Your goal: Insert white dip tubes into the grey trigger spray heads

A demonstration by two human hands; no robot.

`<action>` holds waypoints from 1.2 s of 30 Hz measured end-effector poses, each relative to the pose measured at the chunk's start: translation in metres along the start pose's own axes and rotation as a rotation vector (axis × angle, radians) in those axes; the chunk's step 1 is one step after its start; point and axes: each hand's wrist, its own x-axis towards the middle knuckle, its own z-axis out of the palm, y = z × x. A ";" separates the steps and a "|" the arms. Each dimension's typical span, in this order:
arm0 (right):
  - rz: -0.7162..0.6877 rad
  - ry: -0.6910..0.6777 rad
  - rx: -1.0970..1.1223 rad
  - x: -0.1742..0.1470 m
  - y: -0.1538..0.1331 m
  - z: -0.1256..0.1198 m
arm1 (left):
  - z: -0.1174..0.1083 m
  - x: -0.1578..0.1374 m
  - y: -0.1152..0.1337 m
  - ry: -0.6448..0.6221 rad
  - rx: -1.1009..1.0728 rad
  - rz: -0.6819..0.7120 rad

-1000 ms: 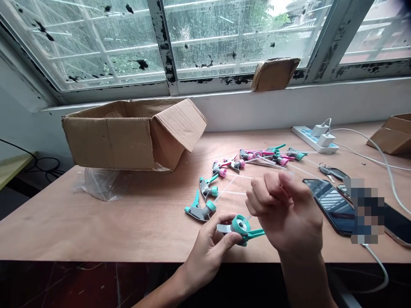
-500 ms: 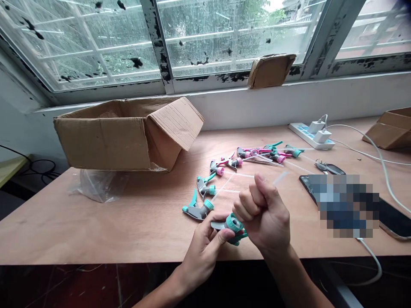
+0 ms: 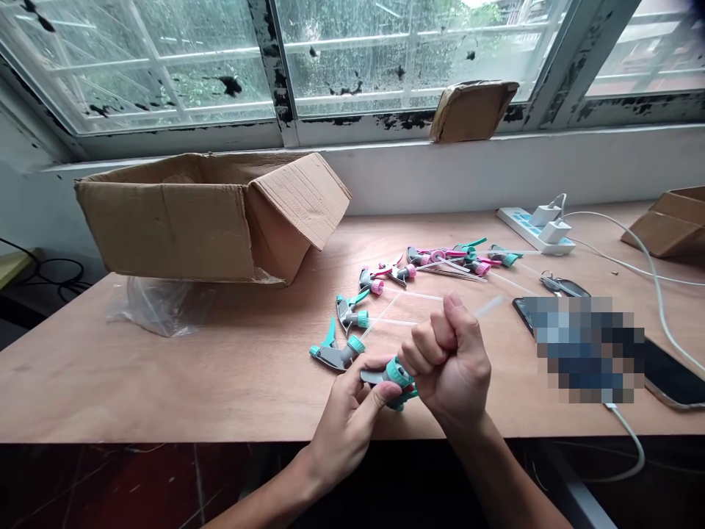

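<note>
My left hand [image 3: 352, 419] grips a grey and teal trigger spray head [image 3: 397, 372] near the table's front edge, its teal collar turned towards my right hand [image 3: 449, 367]. That right hand is closed in a fist against the collar, thumb up. A translucent tube [image 3: 489, 306] sticks out behind the fist; the part within the fingers is hidden. Just beyond my left hand rests a grey and teal spray head [image 3: 337, 355] with its tube, and another teal one [image 3: 352, 316] lies behind it. Farther back are several pink and teal spray heads [image 3: 435, 258] in a loose pile.
An open cardboard box [image 3: 165, 231] stands back left, with a clear plastic bag [image 3: 162, 308] under its front. On the right are a phone [image 3: 675, 371], a blurred-out item, keys [image 3: 565, 285], a power strip [image 3: 532, 229] with white cables, and a smaller box [image 3: 669, 220].
The visible tube end behind my right fist has shifted slightly right, and the fist has tilted a little. My left hand keeps its hold. The whole view has shifted slightly.
</note>
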 end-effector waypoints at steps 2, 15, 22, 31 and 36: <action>0.001 0.007 -0.003 0.000 0.001 -0.001 | 0.000 0.000 0.000 0.000 0.016 -0.001; 0.009 0.029 -0.050 -0.003 0.005 -0.007 | 0.002 -0.001 0.000 0.005 0.086 0.000; -0.033 0.029 -0.088 -0.008 -0.020 -0.007 | 0.005 -0.002 -0.003 0.013 0.167 0.001; -0.033 0.025 0.053 -0.017 -0.024 -0.014 | 0.003 -0.007 -0.011 -0.022 0.366 0.156; -0.087 -0.020 0.032 -0.022 -0.019 -0.020 | 0.002 -0.005 -0.010 -0.058 0.456 0.226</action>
